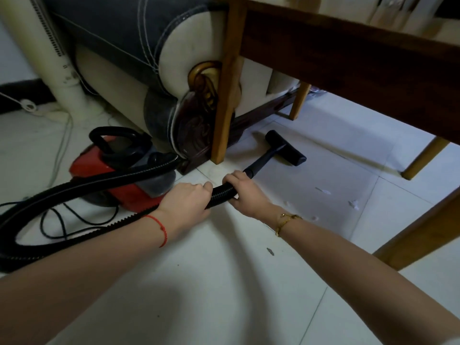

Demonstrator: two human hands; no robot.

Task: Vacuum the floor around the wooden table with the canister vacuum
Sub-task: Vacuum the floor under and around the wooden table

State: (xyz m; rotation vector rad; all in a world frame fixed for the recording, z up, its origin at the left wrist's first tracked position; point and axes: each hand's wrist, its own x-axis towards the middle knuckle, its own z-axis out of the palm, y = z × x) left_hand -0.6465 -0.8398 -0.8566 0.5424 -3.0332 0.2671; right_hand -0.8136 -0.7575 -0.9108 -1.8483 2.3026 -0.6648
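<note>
One vacuum [119, 170], four table legs [225, 95], perhaps five scraps [323, 191].

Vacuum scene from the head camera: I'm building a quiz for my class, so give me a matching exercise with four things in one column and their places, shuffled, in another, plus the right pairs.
Things:
1. floor nozzle
2. red canister
3. black hose
4. scraps of litter

Places:
A. gripped by the left hand and right hand
B. on the floor under the wooden table, near its left leg
C. on the pale tiles to the right of the hands
D. on the floor left of the hands, by the sofa end

Pairs: 1-B, 2-D, 3-A, 4-C
</note>
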